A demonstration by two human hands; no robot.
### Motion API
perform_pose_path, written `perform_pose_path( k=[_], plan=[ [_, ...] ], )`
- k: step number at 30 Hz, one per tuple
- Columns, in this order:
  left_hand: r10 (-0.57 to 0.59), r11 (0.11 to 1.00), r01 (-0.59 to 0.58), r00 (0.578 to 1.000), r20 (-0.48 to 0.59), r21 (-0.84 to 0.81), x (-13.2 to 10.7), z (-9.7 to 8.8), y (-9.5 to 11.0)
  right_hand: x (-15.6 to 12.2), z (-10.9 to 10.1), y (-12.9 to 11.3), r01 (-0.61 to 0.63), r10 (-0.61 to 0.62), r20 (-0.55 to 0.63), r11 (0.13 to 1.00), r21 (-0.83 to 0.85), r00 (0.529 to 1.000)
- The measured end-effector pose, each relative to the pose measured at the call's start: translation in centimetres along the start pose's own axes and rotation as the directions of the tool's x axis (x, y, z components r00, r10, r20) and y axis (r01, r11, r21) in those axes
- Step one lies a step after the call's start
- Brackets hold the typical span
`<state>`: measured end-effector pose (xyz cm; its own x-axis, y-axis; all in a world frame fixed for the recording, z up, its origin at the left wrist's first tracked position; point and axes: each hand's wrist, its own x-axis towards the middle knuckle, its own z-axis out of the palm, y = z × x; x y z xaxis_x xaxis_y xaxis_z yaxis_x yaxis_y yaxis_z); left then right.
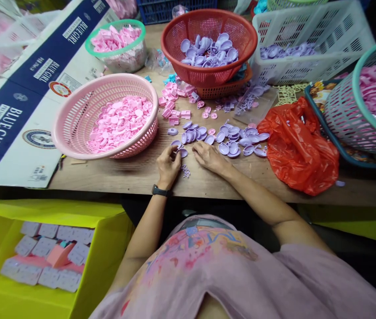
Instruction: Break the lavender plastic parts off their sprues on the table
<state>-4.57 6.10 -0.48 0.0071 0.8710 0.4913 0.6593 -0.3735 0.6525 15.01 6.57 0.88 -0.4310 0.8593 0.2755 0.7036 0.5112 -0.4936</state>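
My left hand [168,167] is pinched at the table's front, with a small purple plastic pan-shaped piece [183,153] at its fingertips. Just below lies a little heap of tiny purple pins [185,171]. To the right, my right hand [210,157] rests on the tabletop, its fingers bent and drawn together; whatever they may hold is hidden. Beyond both hands spreads a loose row of purple pan-shaped pieces [232,131], some of them close to the right hand's knuckles.
A pink basket [62,122] of pink parts stands left, a red basket [171,44] of purple parts behind. A red plastic bag [302,155] lies right, near a green-rimmed basket [343,104]. Below left is a yellow box [103,248]. Small pink pieces [174,99] lie mid-table.
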Motion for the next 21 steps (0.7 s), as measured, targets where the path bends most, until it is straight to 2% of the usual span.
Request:
perform_pose_path(
  k=[4,9,12,16,21],
  plan=[
    [-0.048,0.998,0.048,0.999,0.010,-0.026,0.0,-0.1,-0.2,0.0,-0.2,0.6,-0.036,0.036,-0.012,0.999,0.032,0.999],
    [-0.037,0.997,0.037,0.999,0.004,-0.071,0.1,-0.2,-0.2,0.2,-0.5,1.3,-0.030,0.054,-0.137,0.984,0.176,0.989],
    [-0.031,0.996,0.031,1.000,0.000,-0.079,0.0,-0.2,-0.2,0.3,-0.5,1.3,-0.025,0.064,-0.168,0.974,0.227,0.984],
    [-0.093,0.991,0.093,0.996,0.003,-0.094,-0.1,-0.2,0.3,0.3,-0.5,1.1,-0.004,0.060,-0.189,0.959,0.285,0.980],
    [-0.125,0.981,0.124,0.992,0.002,-0.149,-0.3,0.1,0.5,0.5,-0.8,0.2,-0.008,0.159,-0.337,0.912,0.411,0.928]
  ],
)
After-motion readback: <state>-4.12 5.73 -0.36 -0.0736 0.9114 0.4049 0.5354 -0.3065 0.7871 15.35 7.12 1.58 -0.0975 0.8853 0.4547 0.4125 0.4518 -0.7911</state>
